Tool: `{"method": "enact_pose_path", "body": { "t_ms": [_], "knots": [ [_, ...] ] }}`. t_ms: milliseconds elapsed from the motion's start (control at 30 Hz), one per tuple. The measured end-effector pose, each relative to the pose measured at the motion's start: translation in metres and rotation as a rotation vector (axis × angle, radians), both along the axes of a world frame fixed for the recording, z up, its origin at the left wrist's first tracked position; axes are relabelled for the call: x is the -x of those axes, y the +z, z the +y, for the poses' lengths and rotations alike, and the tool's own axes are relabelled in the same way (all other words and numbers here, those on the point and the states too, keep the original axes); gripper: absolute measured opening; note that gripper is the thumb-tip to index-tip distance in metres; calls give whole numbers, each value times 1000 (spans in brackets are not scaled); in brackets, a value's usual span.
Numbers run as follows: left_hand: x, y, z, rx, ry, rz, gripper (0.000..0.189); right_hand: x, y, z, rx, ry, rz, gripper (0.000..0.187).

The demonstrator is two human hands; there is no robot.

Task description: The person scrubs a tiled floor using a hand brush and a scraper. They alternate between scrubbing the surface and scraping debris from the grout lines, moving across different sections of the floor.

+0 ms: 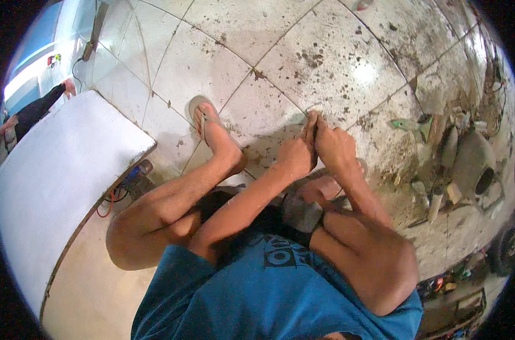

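My left hand (pixel 295 156) and my right hand (pixel 337 146) meet in front of me, above the tiled floor (pixel 257 38). Their fingers are curled and the fingertips press close together. A small thin piece (pixel 312 108) seems to be pinched there, its pale edge showing just past the fingertips. Most of it is hidden by the fingers, so I cannot tell what it is. Below my left hand, my foot in a flip-flop (pixel 194 106) rests on the tiles. The other foot is partly covered by my right forearm.
A white-topped board or table (pixel 79 148) curves along the left, with an orange cable (pixel 101 211) under its edge. Another person's arm (pixel 41 102) shows beyond it. On the right lie a grey rounded vessel (pixel 474 157), a green plastic bottle (pixel 406 124) and scattered debris. A wheel (pixel 512 246) stands farther right.
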State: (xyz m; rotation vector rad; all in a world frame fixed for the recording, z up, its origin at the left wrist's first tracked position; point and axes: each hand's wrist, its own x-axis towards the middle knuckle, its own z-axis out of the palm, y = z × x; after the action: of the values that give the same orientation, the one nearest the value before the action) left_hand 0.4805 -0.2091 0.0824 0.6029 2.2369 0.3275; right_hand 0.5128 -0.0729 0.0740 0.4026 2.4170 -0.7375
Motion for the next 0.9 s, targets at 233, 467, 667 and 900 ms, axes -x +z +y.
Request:
{"method": "enact_pose_path", "body": {
  "t_ms": [233,467,667,900],
  "knots": [
    [45,-12,-1,62,0,-93,96,30,-29,2,49,20,174,32],
    [45,-10,4,97,-23,-4,96,31,-40,8,58,73,149,40],
    [-7,-29,-15,-63,-34,156,104,2,-24,-6,70,-34,102,41],
    [68,-4,18,140,22,-51,99,56,-33,5,57,-116,234,28]
  ]
}}
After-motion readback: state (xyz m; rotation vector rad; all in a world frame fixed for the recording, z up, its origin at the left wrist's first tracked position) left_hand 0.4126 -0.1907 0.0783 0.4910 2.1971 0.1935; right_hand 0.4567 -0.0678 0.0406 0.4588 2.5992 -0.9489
